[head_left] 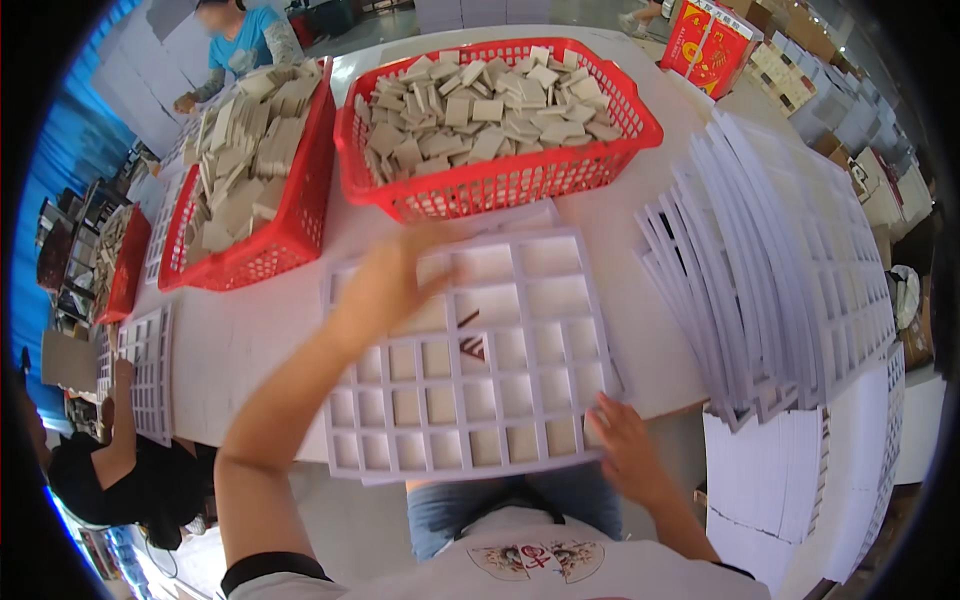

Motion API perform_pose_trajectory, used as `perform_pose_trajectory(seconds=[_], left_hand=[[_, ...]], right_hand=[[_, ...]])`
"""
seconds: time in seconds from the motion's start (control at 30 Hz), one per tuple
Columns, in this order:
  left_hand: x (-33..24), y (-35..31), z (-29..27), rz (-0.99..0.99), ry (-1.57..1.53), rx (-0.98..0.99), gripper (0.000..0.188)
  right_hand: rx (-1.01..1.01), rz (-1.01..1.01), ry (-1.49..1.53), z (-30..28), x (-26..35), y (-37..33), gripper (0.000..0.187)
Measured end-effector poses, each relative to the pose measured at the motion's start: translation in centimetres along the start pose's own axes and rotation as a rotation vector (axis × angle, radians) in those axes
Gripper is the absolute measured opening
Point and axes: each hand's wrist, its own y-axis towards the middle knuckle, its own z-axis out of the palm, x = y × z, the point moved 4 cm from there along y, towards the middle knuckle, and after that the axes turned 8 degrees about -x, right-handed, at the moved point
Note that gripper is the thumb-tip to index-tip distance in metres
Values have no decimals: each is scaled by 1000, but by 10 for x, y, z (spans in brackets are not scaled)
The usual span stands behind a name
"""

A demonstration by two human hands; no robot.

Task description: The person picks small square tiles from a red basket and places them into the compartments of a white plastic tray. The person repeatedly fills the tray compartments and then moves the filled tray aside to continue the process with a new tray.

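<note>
A white divided tray [463, 385] with rectangular compartments lies at the table's front edge, on top of other sheets or trays. Beige-grey square pieces sit in several of its compartments, among them the front right ones. Dark brown marks or strips [471, 340] show near its middle. My left hand [400, 275], smeared by motion, hovers above the tray's far left part; whether it holds anything is unclear. At the tray's front right corner my right hand [625, 445] rests with fingers stretched out, touching the edge and corner compartment.
Red plastic baskets [520, 182] [300, 190] full of beige-grey square pieces stand beyond the tray. A leaning stack of white divided trays [760, 270] fills the right side. One person in blue [245, 40] sits far left; another in black [130, 470] works at the left.
</note>
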Motion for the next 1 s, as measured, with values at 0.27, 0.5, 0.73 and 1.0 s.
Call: perform_pose_trajectory(seconds=[0.27, 0.5, 0.73, 1.0], left_hand=[[164, 227, 77, -476, 373, 338, 78], [175, 251, 148, -893, 332, 165, 128], [177, 242, 154, -658, 214, 376, 140], [151, 230, 125, -423, 221, 475, 96]], right_hand=[[-55, -6, -145, 28, -7, -5, 68], [-53, -13, -55, 27, -15, -1, 64], [-6, -51, -108, 25, -17, 5, 66], [5, -55, -49, 12, -12, 17, 55]])
